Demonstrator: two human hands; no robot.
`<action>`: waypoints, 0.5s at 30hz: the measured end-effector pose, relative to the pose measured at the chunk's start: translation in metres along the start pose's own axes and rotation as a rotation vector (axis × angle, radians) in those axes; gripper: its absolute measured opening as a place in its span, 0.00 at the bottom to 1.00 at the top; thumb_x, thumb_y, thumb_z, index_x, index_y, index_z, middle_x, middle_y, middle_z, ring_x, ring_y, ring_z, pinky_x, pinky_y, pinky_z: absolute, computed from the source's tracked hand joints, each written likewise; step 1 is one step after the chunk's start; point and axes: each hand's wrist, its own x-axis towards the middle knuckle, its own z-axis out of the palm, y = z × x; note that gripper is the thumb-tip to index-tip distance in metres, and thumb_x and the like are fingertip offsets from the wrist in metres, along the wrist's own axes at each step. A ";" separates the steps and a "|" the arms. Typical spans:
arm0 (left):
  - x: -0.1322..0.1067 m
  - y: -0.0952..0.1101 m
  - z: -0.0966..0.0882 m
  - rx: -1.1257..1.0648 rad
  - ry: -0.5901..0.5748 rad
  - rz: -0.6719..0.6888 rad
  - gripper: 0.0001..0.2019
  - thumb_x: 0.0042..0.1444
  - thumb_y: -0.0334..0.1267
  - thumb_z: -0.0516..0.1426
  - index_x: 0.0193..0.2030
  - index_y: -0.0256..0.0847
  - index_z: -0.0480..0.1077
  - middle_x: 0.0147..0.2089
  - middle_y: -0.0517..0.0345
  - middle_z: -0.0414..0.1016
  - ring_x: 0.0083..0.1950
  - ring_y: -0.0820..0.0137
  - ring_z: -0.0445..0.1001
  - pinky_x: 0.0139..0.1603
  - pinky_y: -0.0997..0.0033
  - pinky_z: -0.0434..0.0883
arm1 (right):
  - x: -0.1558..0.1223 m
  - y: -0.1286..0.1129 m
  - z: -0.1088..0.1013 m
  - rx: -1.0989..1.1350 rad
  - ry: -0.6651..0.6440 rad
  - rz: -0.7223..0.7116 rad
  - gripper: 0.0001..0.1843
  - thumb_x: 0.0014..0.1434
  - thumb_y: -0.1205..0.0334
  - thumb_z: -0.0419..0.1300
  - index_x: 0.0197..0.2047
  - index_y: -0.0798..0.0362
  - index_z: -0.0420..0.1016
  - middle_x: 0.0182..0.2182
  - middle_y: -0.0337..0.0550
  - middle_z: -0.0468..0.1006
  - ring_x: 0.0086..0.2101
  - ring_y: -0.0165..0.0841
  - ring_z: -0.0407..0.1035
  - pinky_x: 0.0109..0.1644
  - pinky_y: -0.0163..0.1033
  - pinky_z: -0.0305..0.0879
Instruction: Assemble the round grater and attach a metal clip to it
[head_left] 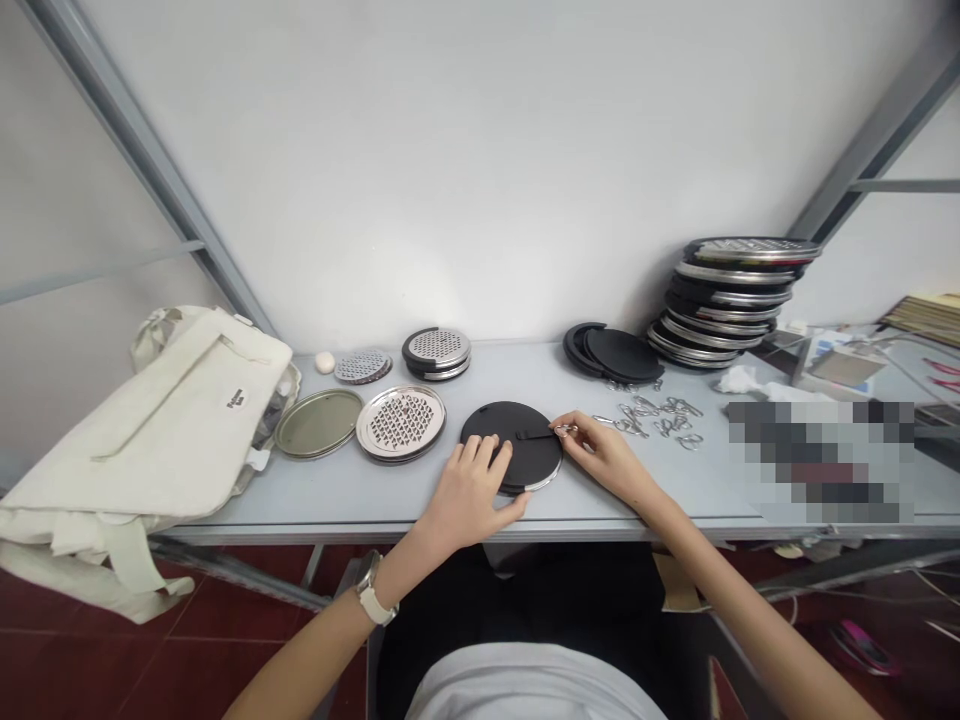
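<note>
In front of me lies a round black disc with a silvery rim showing at its lower right and a narrow strap or slot running to its right edge. My left hand rests on the disc from the near side, fingers spread over its top and thumb out by the near rim. At the right edge, my right hand pinches a small shiny metal clasp, partly covered by the fingertips. Several loose metal clasps are scattered to the right of this hand.
Left of the disc sit a perforated metal plate and an olive round lid. A perforated disc stack and black round parts stand behind. A tall disc stack rises at right; a cream bag occupies the left end.
</note>
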 end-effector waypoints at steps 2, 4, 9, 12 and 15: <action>0.000 0.000 0.001 0.002 -0.001 0.004 0.28 0.59 0.49 0.54 0.60 0.32 0.63 0.55 0.41 0.68 0.54 0.53 0.64 0.55 0.52 0.65 | 0.000 -0.001 0.000 -0.001 0.016 -0.003 0.09 0.64 0.59 0.50 0.41 0.50 0.70 0.31 0.40 0.76 0.29 0.33 0.68 0.35 0.37 0.62; 0.000 0.000 0.001 0.004 0.000 0.005 0.28 0.59 0.49 0.54 0.60 0.32 0.63 0.55 0.41 0.68 0.54 0.53 0.64 0.55 0.52 0.65 | 0.000 -0.002 0.000 -0.017 0.046 0.001 0.08 0.64 0.60 0.50 0.40 0.50 0.69 0.29 0.39 0.74 0.29 0.33 0.68 0.36 0.37 0.63; 0.000 0.000 0.001 0.010 -0.002 0.004 0.28 0.59 0.49 0.53 0.60 0.31 0.63 0.55 0.41 0.68 0.54 0.53 0.64 0.55 0.52 0.65 | 0.000 -0.001 0.001 -0.018 0.155 0.015 0.04 0.63 0.59 0.52 0.37 0.49 0.64 0.32 0.40 0.73 0.31 0.33 0.69 0.37 0.37 0.63; 0.000 0.000 0.001 0.010 -0.005 0.002 0.28 0.59 0.49 0.54 0.60 0.31 0.63 0.55 0.41 0.68 0.54 0.53 0.64 0.55 0.52 0.65 | 0.000 0.000 0.002 -0.003 0.165 0.026 0.05 0.64 0.58 0.52 0.37 0.49 0.61 0.31 0.40 0.72 0.32 0.34 0.69 0.38 0.38 0.64; 0.000 0.000 0.000 0.010 0.000 0.004 0.28 0.58 0.49 0.54 0.60 0.31 0.64 0.55 0.41 0.68 0.54 0.53 0.64 0.56 0.52 0.65 | 0.001 0.002 0.002 0.019 0.149 0.020 0.06 0.63 0.57 0.53 0.36 0.49 0.62 0.31 0.41 0.73 0.33 0.35 0.70 0.39 0.39 0.65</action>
